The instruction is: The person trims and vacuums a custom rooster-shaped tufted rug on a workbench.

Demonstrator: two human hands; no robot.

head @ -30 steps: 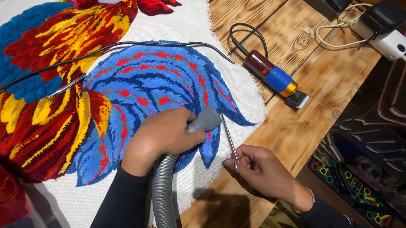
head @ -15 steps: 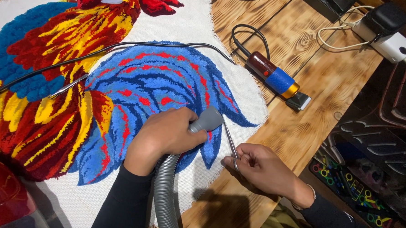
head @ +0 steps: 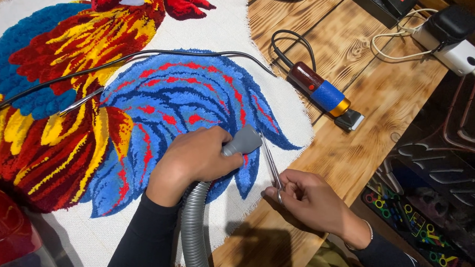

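Rug: the tufted rooster rug (head: 89,105) lies flat on the bench (head: 388,102), red and yellow pile at the left, blue tail feathers in the middle, bare white backing round the edge.
Cable: a thin black cable (head: 144,57) runs across the pile from the left edge toward the trimmer; I'd say a sweep of the hose could drag it over the tufts.
Left hand: the left hand (head: 193,161) is closed round the grey nozzle (head: 242,142), pressing it onto the lower blue feathers.
Hose: the ribbed hose (head: 193,233) runs back toward the person; if it tugs, the nozzle may jump off the spot.
Scissors: slim metal scissors (head: 271,161) sit just beside the nozzle, tips at the blue pile; a slip could cut too deep or nick the backing.
Right hand: the right hand (head: 309,198) is curled shut on the scissor handles, close to the left hand, so the blades could catch a finger.
Trimmer: the red and blue trimmer (head: 322,92) rests on the bench near the rug's edge, well clear of both hands.
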